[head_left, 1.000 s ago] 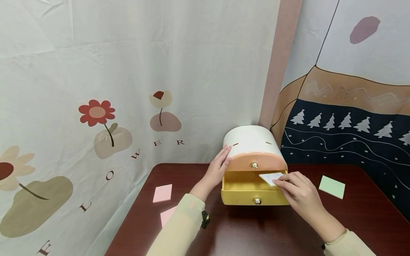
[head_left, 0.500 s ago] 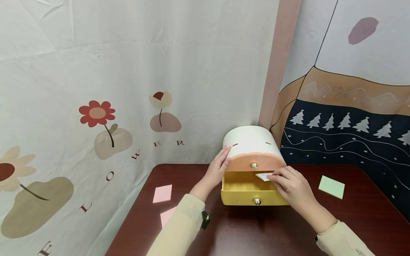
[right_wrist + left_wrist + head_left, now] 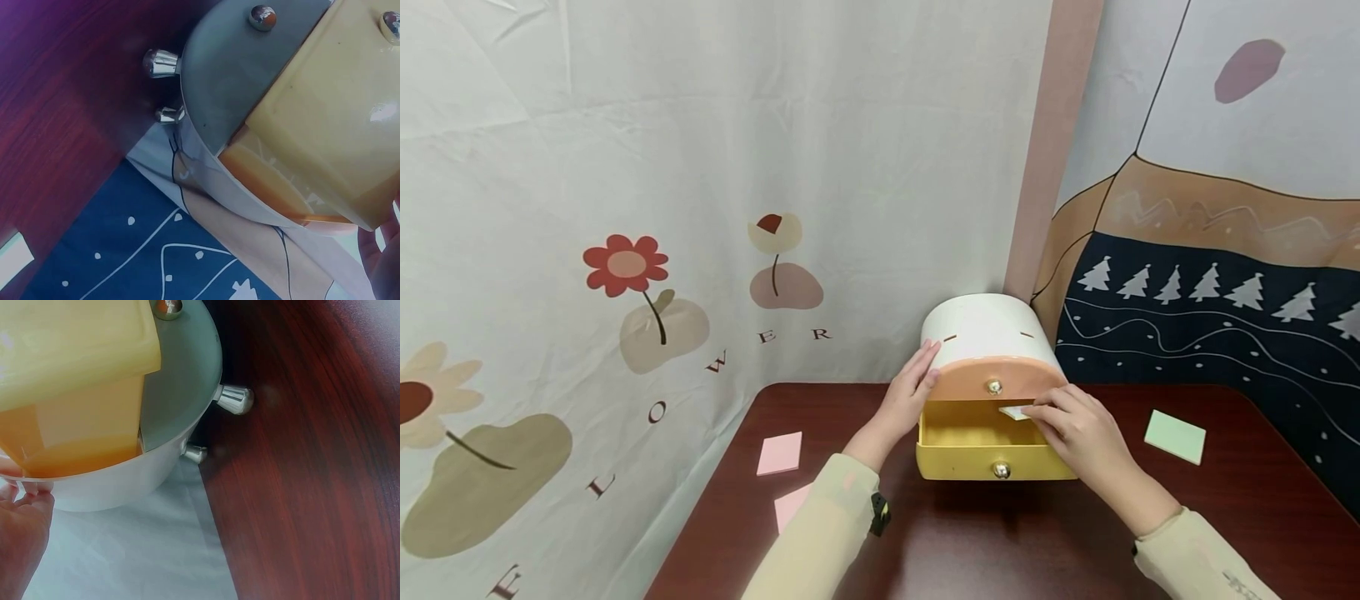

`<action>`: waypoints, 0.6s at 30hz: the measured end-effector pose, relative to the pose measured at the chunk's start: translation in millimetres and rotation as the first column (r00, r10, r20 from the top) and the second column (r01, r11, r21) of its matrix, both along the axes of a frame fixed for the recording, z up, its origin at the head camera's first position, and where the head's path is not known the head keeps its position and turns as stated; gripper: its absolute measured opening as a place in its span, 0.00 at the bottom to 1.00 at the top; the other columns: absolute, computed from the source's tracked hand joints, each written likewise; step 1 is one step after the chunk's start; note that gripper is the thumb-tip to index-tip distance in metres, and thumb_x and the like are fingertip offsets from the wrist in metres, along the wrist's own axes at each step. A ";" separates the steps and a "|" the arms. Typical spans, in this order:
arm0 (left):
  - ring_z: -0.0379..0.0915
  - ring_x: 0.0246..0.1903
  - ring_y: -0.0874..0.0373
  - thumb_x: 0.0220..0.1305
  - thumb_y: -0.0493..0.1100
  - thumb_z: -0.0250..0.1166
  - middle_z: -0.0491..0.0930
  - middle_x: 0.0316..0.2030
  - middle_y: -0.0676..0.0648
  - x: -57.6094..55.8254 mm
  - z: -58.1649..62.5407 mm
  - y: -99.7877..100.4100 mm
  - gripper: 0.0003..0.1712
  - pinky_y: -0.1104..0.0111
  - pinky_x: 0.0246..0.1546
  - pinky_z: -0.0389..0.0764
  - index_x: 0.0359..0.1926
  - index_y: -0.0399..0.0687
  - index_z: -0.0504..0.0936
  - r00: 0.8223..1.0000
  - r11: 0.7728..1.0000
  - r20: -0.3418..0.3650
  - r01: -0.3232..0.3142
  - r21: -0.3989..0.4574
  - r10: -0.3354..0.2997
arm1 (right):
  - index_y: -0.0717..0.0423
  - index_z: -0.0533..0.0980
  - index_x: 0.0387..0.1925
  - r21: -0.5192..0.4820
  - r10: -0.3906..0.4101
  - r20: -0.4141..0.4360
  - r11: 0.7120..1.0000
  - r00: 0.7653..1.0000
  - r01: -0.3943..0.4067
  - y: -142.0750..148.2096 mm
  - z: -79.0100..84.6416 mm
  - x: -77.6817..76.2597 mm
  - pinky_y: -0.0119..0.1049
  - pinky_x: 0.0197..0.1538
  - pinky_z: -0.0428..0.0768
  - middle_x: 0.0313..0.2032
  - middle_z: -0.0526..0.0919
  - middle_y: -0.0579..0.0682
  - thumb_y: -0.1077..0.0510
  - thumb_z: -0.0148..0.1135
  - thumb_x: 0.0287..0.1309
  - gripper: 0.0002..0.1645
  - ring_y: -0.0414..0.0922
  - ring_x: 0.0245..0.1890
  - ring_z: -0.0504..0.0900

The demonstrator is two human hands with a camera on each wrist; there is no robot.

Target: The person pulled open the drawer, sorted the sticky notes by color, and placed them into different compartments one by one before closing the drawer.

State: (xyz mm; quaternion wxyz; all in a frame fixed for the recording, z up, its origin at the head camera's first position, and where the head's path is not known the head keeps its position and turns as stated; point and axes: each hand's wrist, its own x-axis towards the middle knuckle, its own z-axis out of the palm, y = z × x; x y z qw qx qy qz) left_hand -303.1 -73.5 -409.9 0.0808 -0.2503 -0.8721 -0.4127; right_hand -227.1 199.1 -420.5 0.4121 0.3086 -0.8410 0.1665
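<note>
A small rounded drawer cabinet [image 3: 985, 321] with a white shell and a peach top drawer [image 3: 1022, 379] stands on the table. Its yellow drawer [image 3: 958, 463] is pulled out. My left hand [image 3: 901, 404] rests against the cabinet's left side, fingers fairly straight, fingertips at the shell's front edge. Over the yellow drawer's right half, my right hand [image 3: 1078, 429] pinches a pale sticky note pad [image 3: 1013, 412] between thumb and fingers; most of the pad is hidden. In the left wrist view a grey-green front [image 3: 181, 375] shows beside the yellow drawer.
Two pink sticky note pads [image 3: 780, 454] lie on the dark red table [image 3: 955, 550] at left, one partly behind the left sleeve. A green pad [image 3: 1176, 437] lies to the right. Metal feet [image 3: 234, 399] support the cabinet. Printed curtains [image 3: 865, 167] hang behind.
My right hand has moved left and slightly up with the sticky note pad, bringing it further over the yellow drawer. The left hand has stayed on the cabinet's side.
</note>
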 end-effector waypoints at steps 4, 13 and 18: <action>0.49 0.71 0.55 0.73 0.53 0.46 0.51 0.73 0.52 -0.3 -0.2 -0.2 0.28 0.55 0.70 0.54 0.72 0.60 0.58 1.000 1.000 -0.006 -0.001 -0.001 0.001 | 0.51 0.86 0.31 0.006 -0.005 0.004 1.000 1.000 0.005 -0.6 -0.5 -1.5 0.38 0.39 0.76 0.32 0.81 0.45 0.66 0.76 0.33 0.16 0.44 0.35 0.76; 0.49 0.71 0.54 0.73 0.55 0.45 0.51 0.73 0.52 -0.9 -0.7 -0.2 0.29 0.54 0.69 0.54 0.72 0.60 0.57 1.000 1.000 -0.006 0.004 -0.003 -0.004 | 0.50 0.86 0.30 0.027 -0.032 0.015 0.999 0.999 0.031 0.1 -2.1 -4.2 0.40 0.39 0.78 0.31 0.81 0.45 0.66 0.76 0.33 0.15 0.44 0.35 0.76; 0.49 0.71 0.54 0.73 0.55 0.45 0.51 0.73 0.53 -0.6 -1.0 -0.2 0.29 0.54 0.69 0.54 0.72 0.61 0.57 1.000 1.000 -0.002 0.003 0.002 -0.003 | 0.49 0.86 0.29 0.045 -0.036 0.022 0.998 0.999 0.035 0.9 -1.2 -5.0 0.38 0.38 0.78 0.31 0.81 0.44 0.66 0.76 0.34 0.15 0.43 0.34 0.76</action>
